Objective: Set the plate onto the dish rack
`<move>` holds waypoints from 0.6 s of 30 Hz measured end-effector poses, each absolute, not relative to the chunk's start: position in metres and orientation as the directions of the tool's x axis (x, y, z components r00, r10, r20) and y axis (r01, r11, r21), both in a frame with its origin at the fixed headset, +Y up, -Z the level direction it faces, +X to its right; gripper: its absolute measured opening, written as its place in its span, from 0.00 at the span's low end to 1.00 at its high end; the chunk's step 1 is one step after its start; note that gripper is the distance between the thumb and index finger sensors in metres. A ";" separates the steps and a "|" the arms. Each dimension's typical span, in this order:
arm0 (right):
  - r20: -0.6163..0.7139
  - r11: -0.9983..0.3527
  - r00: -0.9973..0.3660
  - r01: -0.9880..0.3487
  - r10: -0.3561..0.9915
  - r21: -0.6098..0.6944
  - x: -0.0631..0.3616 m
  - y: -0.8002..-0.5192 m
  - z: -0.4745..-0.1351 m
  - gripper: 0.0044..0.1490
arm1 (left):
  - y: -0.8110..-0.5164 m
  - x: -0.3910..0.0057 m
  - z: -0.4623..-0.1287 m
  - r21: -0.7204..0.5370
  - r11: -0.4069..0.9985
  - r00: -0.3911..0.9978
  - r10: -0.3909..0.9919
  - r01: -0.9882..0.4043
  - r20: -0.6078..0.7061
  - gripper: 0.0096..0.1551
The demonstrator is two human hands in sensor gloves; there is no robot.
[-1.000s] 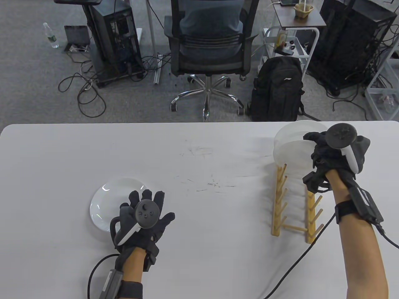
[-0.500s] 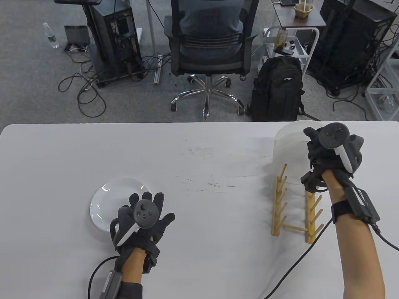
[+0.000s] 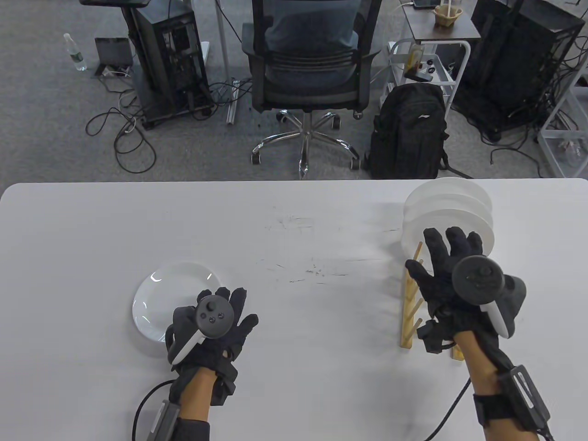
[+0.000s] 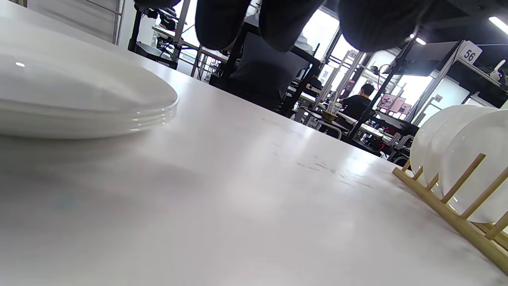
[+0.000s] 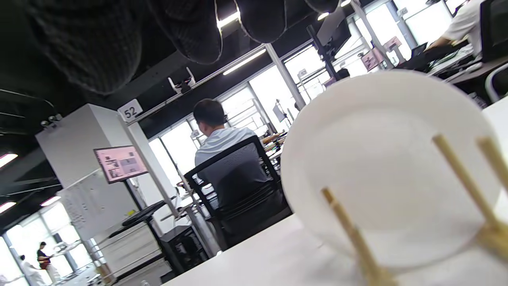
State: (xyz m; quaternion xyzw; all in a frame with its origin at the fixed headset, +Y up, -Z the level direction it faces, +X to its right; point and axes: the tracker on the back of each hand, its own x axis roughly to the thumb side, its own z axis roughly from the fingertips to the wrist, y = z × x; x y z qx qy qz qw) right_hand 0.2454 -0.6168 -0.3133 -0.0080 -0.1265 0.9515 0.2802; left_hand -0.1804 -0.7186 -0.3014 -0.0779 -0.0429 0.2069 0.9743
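Note:
Three white plates (image 3: 448, 216) stand upright in the far slots of the wooden dish rack (image 3: 410, 317). My right hand (image 3: 441, 250) is above the rack just in front of them, fingers spread, holding nothing. The nearest racked plate (image 5: 381, 167) fills the right wrist view behind the rack's pegs (image 5: 349, 234). A stack of white plates (image 3: 167, 296) lies flat on the table at the left. My left hand (image 3: 220, 301) is over its near right edge, fingers spread. The stack (image 4: 79, 91) and the racked plates (image 4: 468, 159) show in the left wrist view.
The white table (image 3: 294, 220) has scuff marks in the middle. Cables run from both wrists off the near edge. Beyond the far edge are an office chair (image 3: 305, 69) and a black backpack (image 3: 409, 133). The rack's near slots hold nothing.
My right hand has let go of the plate in the rack and drawn back toward me, fingers now spread. The left hand has shifted slightly nearer.

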 end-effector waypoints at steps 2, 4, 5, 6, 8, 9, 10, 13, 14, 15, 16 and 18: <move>0.086 -0.812 -0.847 -0.528 0.525 -0.248 0.241 -0.627 -0.307 0.50 | -0.716 -0.180 -0.301 -0.157 0.906 0.914 0.403 -0.392 0.044 0.43; 0.130 -0.817 -0.858 -0.513 0.496 -0.264 0.240 -0.638 -0.300 0.53 | -0.715 -0.180 -0.304 -0.134 0.890 0.894 0.445 -0.437 0.041 0.42; 0.144 -0.818 -0.863 -0.504 0.483 -0.278 0.240 -0.641 -0.298 0.53 | -0.713 -0.180 -0.307 -0.121 0.880 0.885 0.465 -0.459 0.029 0.41; 0.146 -0.827 -0.871 -0.491 0.469 -0.274 0.241 -0.646 -0.296 0.54 | -0.708 -0.182 -0.311 -0.111 0.869 0.874 0.486 -0.483 0.003 0.41; 0.137 -0.844 -0.878 -0.479 0.459 -0.243 0.242 -0.653 -0.295 0.54 | -0.698 -0.191 -0.323 -0.121 0.844 0.852 0.521 -0.523 -0.050 0.41; 0.131 -0.851 -0.880 -0.475 0.457 -0.223 0.242 -0.656 -0.295 0.54 | -0.692 -0.197 -0.329 -0.121 0.843 0.852 0.518 -0.524 -0.078 0.41; 0.129 -0.860 -0.883 -0.469 0.451 -0.199 0.243 -0.660 -0.296 0.54 | -0.684 -0.206 -0.337 -0.110 0.859 0.865 0.491 -0.501 -0.108 0.41; 0.143 -0.839 -0.858 -0.513 0.494 -0.183 0.245 -0.665 -0.298 0.52 | -0.669 -0.236 -0.356 0.064 0.927 0.919 0.375 -0.369 -0.121 0.39; 0.129 -0.842 -0.859 -0.512 0.496 -0.169 0.245 -0.666 -0.298 0.52 | -0.669 -0.245 -0.360 0.051 0.945 0.932 0.328 -0.324 -0.157 0.38; 0.131 -0.843 -0.859 -0.511 0.495 -0.168 0.245 -0.666 -0.298 0.52 | -0.671 -0.258 -0.366 0.008 0.964 0.938 0.262 -0.267 -0.227 0.39; 0.134 -0.842 -0.859 -0.512 0.495 -0.171 0.245 -0.667 -0.297 0.52 | -0.674 -0.266 -0.368 -0.024 0.969 0.935 0.229 -0.245 -0.272 0.39; 0.127 -0.852 -0.864 -0.503 0.488 -0.148 0.244 -0.670 -0.297 0.52 | -0.689 -0.289 -0.369 -0.103 0.979 0.923 0.129 -0.177 -0.364 0.37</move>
